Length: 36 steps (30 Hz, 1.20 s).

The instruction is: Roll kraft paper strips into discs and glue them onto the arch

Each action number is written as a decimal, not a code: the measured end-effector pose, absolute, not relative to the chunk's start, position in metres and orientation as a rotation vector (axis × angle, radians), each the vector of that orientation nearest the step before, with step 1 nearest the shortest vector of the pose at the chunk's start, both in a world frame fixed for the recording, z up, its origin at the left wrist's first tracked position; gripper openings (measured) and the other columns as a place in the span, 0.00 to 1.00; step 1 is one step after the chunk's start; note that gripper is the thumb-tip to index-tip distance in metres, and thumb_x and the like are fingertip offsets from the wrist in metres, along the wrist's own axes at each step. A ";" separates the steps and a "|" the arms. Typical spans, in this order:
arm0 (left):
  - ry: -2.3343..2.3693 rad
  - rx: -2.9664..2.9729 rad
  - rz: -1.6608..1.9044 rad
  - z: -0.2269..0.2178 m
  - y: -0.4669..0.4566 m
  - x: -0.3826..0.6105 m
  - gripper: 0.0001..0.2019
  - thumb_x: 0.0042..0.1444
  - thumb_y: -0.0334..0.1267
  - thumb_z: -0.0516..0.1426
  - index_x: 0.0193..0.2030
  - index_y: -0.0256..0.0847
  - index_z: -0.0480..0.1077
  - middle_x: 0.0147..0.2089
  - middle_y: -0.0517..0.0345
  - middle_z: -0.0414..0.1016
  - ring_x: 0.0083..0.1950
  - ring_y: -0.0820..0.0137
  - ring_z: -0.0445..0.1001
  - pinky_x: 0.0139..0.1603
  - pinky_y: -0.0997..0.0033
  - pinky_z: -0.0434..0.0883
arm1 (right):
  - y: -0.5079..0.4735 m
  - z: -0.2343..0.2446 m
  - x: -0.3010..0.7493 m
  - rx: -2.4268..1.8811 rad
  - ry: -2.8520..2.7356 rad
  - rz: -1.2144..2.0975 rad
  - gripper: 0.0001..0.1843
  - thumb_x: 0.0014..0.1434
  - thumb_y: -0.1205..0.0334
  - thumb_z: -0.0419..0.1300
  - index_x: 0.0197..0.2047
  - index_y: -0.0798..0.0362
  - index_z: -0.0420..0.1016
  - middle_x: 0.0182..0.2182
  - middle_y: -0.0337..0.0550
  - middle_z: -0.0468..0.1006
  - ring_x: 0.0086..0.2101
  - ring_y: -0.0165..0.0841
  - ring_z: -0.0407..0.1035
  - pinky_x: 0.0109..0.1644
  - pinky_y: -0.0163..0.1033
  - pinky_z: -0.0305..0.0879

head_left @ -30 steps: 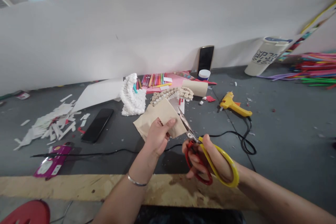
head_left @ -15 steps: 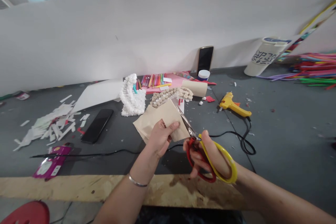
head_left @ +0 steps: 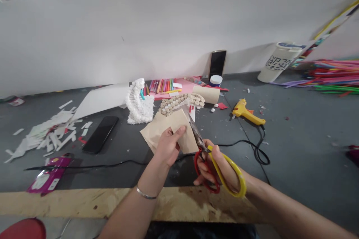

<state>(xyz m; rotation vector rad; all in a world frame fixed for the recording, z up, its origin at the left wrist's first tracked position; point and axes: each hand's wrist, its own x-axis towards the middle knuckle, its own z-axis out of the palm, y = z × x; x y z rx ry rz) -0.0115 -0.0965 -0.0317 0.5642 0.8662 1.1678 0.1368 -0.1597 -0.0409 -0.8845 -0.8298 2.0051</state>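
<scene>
Now scissors blades at brown paper right edge.

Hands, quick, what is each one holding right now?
Left hand: closed on the brown paper.
Right hand: closed on the scissors, blades at the paper's edge.

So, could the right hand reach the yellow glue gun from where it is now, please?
Probably yes: only bare table and a black cord lie between the right hand and the glue gun, though it holds the scissors, so gripping looks awkward.
</scene>
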 end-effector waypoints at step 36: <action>0.889 0.698 0.930 -0.042 -0.102 -0.014 0.19 0.40 0.43 0.71 0.36 0.32 0.78 0.32 0.45 0.82 0.30 0.65 0.79 0.34 0.69 0.74 | -0.147 -0.039 0.153 -0.969 -1.016 1.857 0.37 0.53 0.21 0.38 0.24 0.48 0.57 0.11 0.27 0.51 0.10 0.25 0.48 0.16 0.38 0.64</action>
